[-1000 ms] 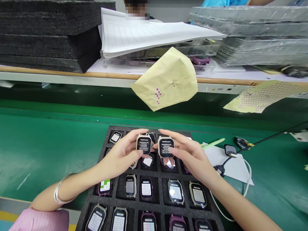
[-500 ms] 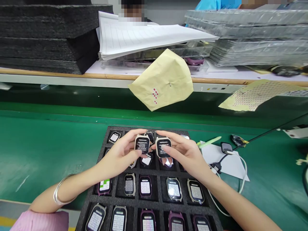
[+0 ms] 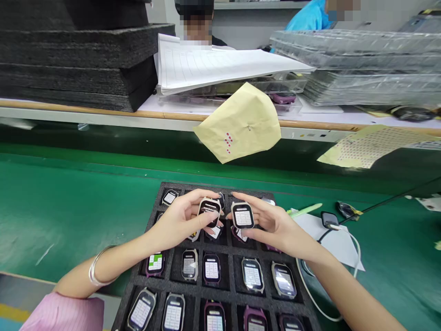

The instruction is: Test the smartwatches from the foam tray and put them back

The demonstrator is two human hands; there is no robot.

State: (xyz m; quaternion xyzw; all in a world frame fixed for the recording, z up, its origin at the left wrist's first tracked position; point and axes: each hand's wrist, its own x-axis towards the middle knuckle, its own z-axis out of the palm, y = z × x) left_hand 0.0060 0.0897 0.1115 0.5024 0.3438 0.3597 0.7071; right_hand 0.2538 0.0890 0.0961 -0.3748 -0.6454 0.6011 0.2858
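Holds a dark-screened watch (image 3: 208, 206) in the left hand (image 3: 181, 221), with thumb (image 3: 203, 221) across its screen, and a white-screened watch (image 3: 243, 215) in the right hand (image 3: 277, 226), with fingers (image 3: 199, 194) clamped on both, over a black tray (image 3: 233, 273) of more watches (image 3: 252, 276) on the green tabletop (image 3: 69, 207).

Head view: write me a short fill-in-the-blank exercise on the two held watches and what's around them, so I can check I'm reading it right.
1. The left hand has its ____ across the front of the watch that it holds.
2. The other watch, in the right hand, shows a grid of mostly ____ cells.
3. The black tray rests on a ____ tabletop.
4. The silver bracelet is on the ____ arm.

Missing words: thumb; white; green; left.
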